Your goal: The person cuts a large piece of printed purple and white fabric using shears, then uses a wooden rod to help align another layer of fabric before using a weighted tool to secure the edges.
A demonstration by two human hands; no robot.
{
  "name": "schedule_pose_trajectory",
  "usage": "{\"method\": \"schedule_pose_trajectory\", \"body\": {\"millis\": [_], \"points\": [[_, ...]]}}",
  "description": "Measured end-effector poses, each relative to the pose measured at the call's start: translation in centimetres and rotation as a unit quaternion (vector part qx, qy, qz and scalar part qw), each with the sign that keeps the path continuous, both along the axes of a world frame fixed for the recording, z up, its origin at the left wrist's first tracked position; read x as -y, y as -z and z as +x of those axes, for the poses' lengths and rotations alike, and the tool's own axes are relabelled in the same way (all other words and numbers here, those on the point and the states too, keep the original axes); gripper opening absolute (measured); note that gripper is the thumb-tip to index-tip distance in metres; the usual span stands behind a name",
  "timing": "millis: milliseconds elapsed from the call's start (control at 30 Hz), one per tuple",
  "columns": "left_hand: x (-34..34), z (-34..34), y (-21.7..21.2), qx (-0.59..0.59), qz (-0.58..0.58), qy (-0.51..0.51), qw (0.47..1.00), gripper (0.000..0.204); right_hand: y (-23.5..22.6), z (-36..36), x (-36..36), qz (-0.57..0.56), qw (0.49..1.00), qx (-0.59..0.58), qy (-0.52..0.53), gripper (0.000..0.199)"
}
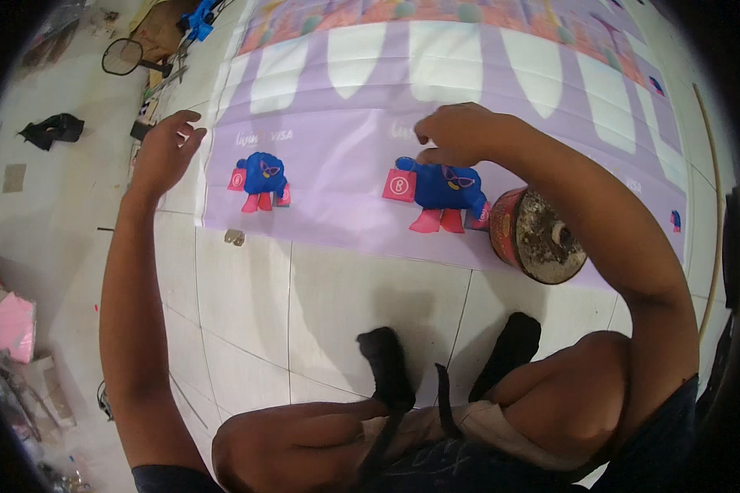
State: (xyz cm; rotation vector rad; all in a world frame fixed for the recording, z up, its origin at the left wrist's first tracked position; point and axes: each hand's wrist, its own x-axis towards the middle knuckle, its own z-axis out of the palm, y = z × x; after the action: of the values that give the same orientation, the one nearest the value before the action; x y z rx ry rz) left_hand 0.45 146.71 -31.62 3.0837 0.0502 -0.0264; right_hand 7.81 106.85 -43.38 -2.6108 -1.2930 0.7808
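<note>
A large lilac printed banner (329, 214) lies spread on the floor in front of me, with blue cartoon figures and white drip shapes on it. My left hand (169, 152) hovers by the banner's left edge, fingers loosely bent and apart, with nothing in it. Over the middle figure is my right hand (460, 135), its fingers curved and the thumb apart from them; I see nothing held. Below my right forearm, a round red tin (551, 238) with a rough grey, cement-like top and a knob stands on the banner's near edge, partly covered by the arm.
Pale floor tiles (337, 287) show between the banner and my black-socked feet (386, 366). A small brownish piece (235, 237) lies by the near edge. At the left are a racket (125, 57), a black bag-like item (53, 130) and pink plastic (10, 327). A long stick (709, 164) lies right.
</note>
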Motion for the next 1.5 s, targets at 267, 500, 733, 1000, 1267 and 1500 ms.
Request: {"method": "schedule_pose_trajectory", "body": {"millis": [267,500,733,1000,1267,1500], "points": [[-10.6,-6.1,-2.6,-0.126,0.08,-0.124,0.981,0.035,-3.5,-0.7,-6.1,0.069,0.996,-0.05,0.014,0.044],[-10.4,-13.7,0.6,-0.224,0.023,-0.207,0.952,0.042,-0.4,-2.0,-6.7,0.056,0.997,-0.054,-0.014,0.042],[-17.6,-20.5,10.1,-0.187,-0.131,-0.302,0.926,0.053,-2.7,-5.0,-5.6,-0.004,0.995,-0.088,-0.049,0.047],[-20.4,-15.8,18.8,-0.145,-0.23,-0.305,0.913,0.065,-6.8,1.9,-5.9,-0.039,0.998,0.043,0.032,0.045],[-25.6,-11.9,26.5,0.051,-0.15,-0.327,0.932,0.078,3.4,0.0,-11.7,0.078,0.974,0.031,0.212,0.056],[-25.6,-9.7,27.1,-0.002,-0.21,-0.35,0.913,0.083,13.9,-12.3,-20.3,0.146,0.962,0.154,0.174,0.056]]}}
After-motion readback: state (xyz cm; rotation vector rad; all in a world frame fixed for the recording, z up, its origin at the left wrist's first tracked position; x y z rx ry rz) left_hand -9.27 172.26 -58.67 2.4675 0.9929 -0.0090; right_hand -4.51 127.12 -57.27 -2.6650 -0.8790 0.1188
